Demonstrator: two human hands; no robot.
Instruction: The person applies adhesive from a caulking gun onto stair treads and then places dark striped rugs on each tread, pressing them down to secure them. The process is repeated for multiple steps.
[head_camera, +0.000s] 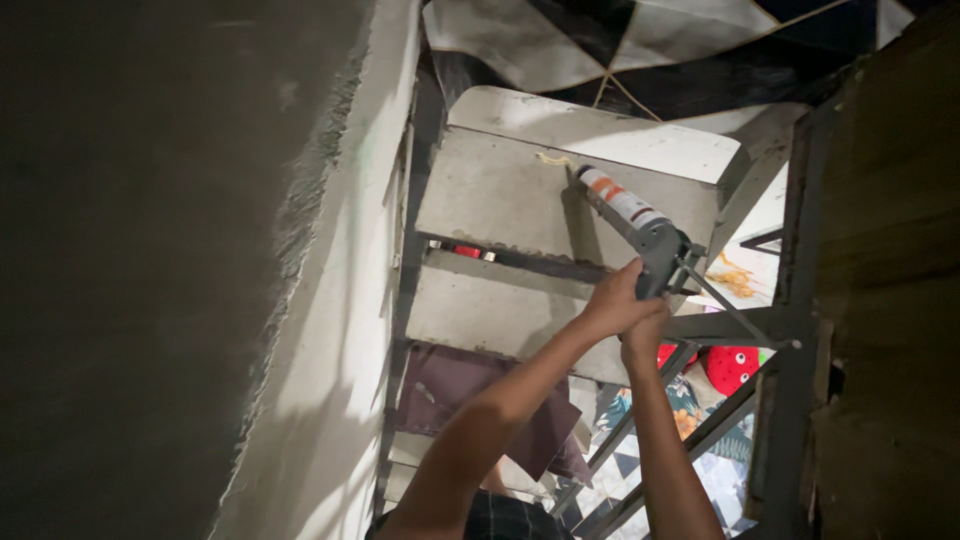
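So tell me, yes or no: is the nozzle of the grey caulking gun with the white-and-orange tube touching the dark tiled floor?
No: the grey caulking gun, gripped by both hands, points its nozzle at the pale stair step.

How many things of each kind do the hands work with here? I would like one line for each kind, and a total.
Caulking gun: 1, held by the left hand and the right hand
Grey stair treads near its nozzle: 2
Bead of sealant on the upper tread: 1
Total: 4
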